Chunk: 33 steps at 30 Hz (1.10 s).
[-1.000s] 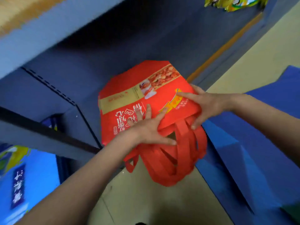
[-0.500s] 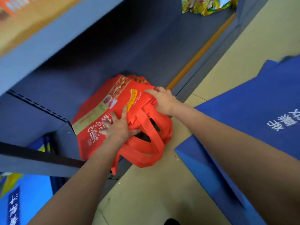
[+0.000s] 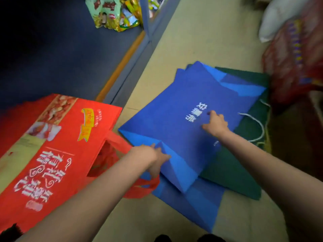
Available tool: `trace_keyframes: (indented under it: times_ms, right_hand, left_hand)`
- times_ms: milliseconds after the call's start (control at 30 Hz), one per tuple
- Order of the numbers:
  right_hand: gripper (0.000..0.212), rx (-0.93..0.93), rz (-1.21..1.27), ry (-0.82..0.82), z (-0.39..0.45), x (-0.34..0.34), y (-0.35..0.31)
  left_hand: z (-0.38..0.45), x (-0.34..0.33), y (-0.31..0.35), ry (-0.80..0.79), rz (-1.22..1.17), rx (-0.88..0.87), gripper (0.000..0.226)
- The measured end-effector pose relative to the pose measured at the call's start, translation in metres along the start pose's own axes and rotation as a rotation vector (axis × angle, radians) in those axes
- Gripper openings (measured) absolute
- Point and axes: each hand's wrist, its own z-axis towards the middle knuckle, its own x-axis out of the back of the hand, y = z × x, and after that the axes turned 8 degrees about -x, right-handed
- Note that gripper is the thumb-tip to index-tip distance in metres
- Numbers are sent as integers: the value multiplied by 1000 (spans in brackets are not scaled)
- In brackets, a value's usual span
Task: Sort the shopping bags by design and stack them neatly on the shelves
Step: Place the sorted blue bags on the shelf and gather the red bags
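A red shopping bag [image 3: 66, 145] with white lettering and food pictures lies flat on the low dark-blue shelf [image 3: 61, 58], its red handles hanging over the front edge. On the floor to its right lies a stack of blue shopping bags [image 3: 174, 119] with white lettering. My left hand [image 3: 155, 158] grips the near left edge of the top blue bag at its folded bottom. Further right, my right hand [image 3: 215, 124] presses on that bag's face beside the lettering.
Dark green bags [image 3: 227, 172] with white cord handles lie under the blue stack. Snack packets [image 3: 113, 13] sit at the far end of the shelf. A red patterned sack [image 3: 293, 58] and a white sack [image 3: 279, 16] stand at the right on the beige floor [image 3: 201, 32].
Both hands have left the red bag, which now lies on the shelf, and moved right to the blue bags on the floor. My view has swung down and to the right.
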Motion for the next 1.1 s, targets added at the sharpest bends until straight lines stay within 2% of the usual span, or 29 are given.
trace_keyframes:
  times_ms: [100,167,233,300,367,467,567,700,767,867,967,1033,1100]
  right_hand:
    - [64,-141,66,-70,-14,23,61]
    - [66,-139,174,-126,-24,26,82]
    - [70,-42,182,-96,-31,20,75]
    - [72,143,145,-93,-36,4,45]
    - [74,356,150,-197,-44,-15,0]
    - [77,580,102,-360,-54,-45,-64]
    - [72,603,138,-469,-60,-77,-108]
    - [59,608,332,-587,-81,-111,-146]
    - [60,598,445,-643,-90,-124,-159]
    - [71,651,448,-608,-101,-138,-171]
    - [68,650,518,-669,-108,-133,-178]
    - [69,670,531,-596,-107,-127,-182]
    - [72,660,583,-486,-105,-124,-185]
  left_hand:
    - [19,15,2,58,-16,20,92]
    - [21,11,-11,94,30,197,85]
    - [9,3,-25,187,95,369,66]
    - [-9,-6,-36,282,168,435,54]
    - [-22,-14,-45,360,178,469,52]
    - [-37,-30,-53,522,76,519,57]
    - [-58,-51,-56,684,-84,586,70]
    - [-76,-84,-60,639,-278,742,96]
    - [-83,-96,-62,629,-317,784,107]
    - [-87,-105,-60,670,-395,818,115]
    - [-82,-102,-55,712,-467,842,119]
    - [-82,-95,-58,737,-506,842,116]
    - [-89,-92,-68,761,-526,835,102]
